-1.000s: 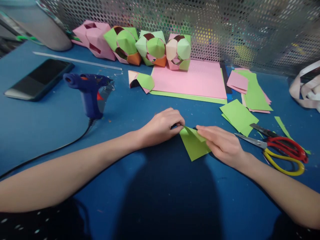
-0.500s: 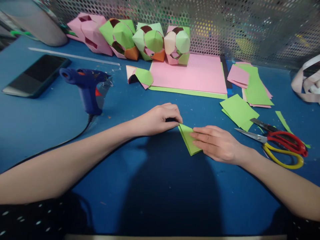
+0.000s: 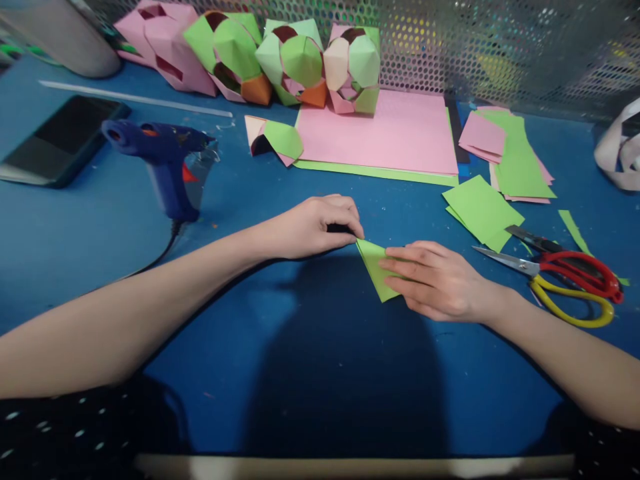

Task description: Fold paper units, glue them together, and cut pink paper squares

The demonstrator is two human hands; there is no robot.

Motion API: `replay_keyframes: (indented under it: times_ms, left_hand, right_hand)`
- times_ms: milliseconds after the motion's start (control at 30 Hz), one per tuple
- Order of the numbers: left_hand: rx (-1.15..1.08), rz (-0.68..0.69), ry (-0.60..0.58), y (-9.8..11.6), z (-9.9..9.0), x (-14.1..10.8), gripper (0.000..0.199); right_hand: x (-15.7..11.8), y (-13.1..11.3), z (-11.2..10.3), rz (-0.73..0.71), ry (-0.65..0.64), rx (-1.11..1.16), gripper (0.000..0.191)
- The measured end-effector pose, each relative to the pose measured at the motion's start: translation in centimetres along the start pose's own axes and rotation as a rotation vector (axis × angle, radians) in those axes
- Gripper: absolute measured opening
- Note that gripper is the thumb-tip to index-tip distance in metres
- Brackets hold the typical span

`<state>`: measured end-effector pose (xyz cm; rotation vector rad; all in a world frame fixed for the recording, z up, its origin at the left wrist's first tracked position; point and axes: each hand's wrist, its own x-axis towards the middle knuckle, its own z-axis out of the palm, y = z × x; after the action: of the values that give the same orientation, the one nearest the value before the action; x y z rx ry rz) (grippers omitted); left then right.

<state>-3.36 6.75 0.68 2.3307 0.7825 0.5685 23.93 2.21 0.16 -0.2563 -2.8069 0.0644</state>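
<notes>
A folded light-green paper (image 3: pixel 376 267) lies on the blue table between my hands. My left hand (image 3: pixel 325 227) is closed, thumb and fingertips pinching its upper left corner. Stretched out flat, the fingers of my right hand (image 3: pixel 437 279) rest on its right part and cover that side. The left edges of the paper's layers sit nearly together. To the right are loose green paper squares (image 3: pixel 483 210) and scissors (image 3: pixel 575 283) with one red and one yellow handle. A utility knife (image 3: pixel 533 239) lies partly beneath the scissors.
Folded-paper balls (image 3: pixel 301 63) line the back by a perforated metal panel (image 3: pixel 410 50). Pink sheets (image 3: pixel 380 137) and a small folded piece (image 3: pixel 283 139) lie before them. A blue glue gun (image 3: pixel 167 167) with a cord and a phone (image 3: pixel 65 140) are at left.
The left edges of the green paper's layers have come closer together. Both hands keep nearly the same hold. The head view has tilted down slightly, so the background sits higher.
</notes>
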Motion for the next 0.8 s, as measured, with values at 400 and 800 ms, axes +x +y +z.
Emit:
replay_keyframes:
  times_ms: [400,800]
  left_hand:
    - [0.02,-0.026,-0.019,-0.07,-0.05,-0.01,0.017]
    - [0.016,-0.012,-0.01,0.07,-0.03,-0.01,0.017]
  right_hand:
    - [0.0,-0.04,0.2,0.008,0.0,0.003,0.027]
    - [0.22,-0.51,0.0,0.027,-0.025,-0.014,0.028]
